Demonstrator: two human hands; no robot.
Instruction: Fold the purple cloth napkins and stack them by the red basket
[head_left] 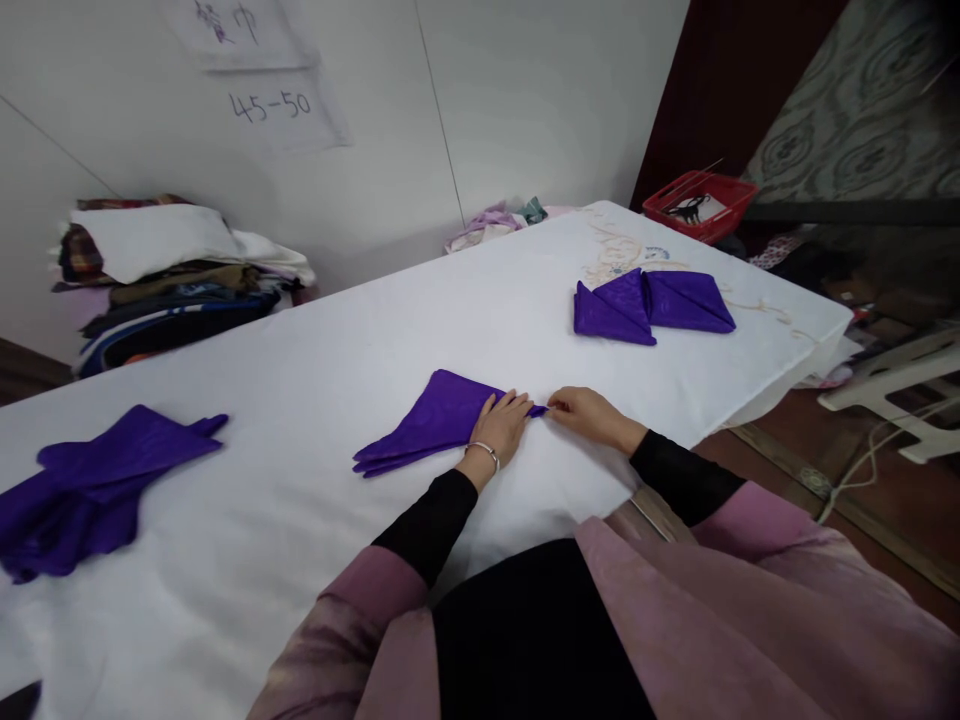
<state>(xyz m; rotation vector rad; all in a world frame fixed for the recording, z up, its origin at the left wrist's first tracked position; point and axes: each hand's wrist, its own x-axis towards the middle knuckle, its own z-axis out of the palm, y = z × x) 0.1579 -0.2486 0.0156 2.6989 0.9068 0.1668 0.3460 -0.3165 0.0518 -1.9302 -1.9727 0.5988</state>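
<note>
A purple cloth napkin, folded into a long triangle, lies on the white-covered table in front of me. My left hand lies flat on its right end, fingers stretched out, a bangle at the wrist. My right hand pinches the napkin's pointed tip just to the right. Two folded purple napkins rest side by side at the far right of the table. A loose heap of unfolded purple napkins sits at the left.
A stack of folded clothes stands by the wall at the back left. Crumpled fabric lies at the table's far edge. A red basket and a white plastic stool are beyond the right edge.
</note>
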